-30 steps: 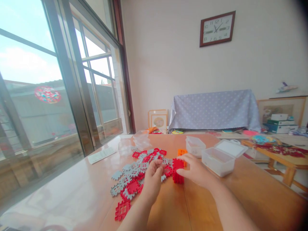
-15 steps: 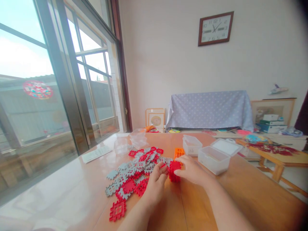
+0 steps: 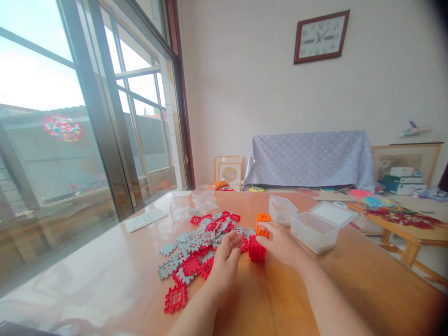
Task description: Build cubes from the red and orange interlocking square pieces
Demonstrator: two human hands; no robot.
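Note:
A heap of flat red and grey interlocking tiles [image 3: 199, 247] lies on the wooden table [image 3: 115, 275]. My left hand [image 3: 224, 266] rests on the heap's right side, fingers curled over a tile. A red cube built of tiles [image 3: 256, 251] stands just right of it. My right hand [image 3: 282, 245] reaches past the red cube, its fingertips touching an orange cube [image 3: 262, 223] behind; the fingers are apart and it holds nothing. One red tile [image 3: 176, 297] lies apart near the front.
Two clear plastic boxes [image 3: 315, 228] [image 3: 282, 210] stand right of the cubes, one with its lid flipped open. Clear lids [image 3: 205, 201] and a paper sheet [image 3: 145, 219] lie at the window side. A low wooden table [image 3: 399, 219] with clutter stands at right.
My right hand has left the red cube and moved back to the orange cube. My left hand has shifted a little over the tile heap. The camera has swung slightly.

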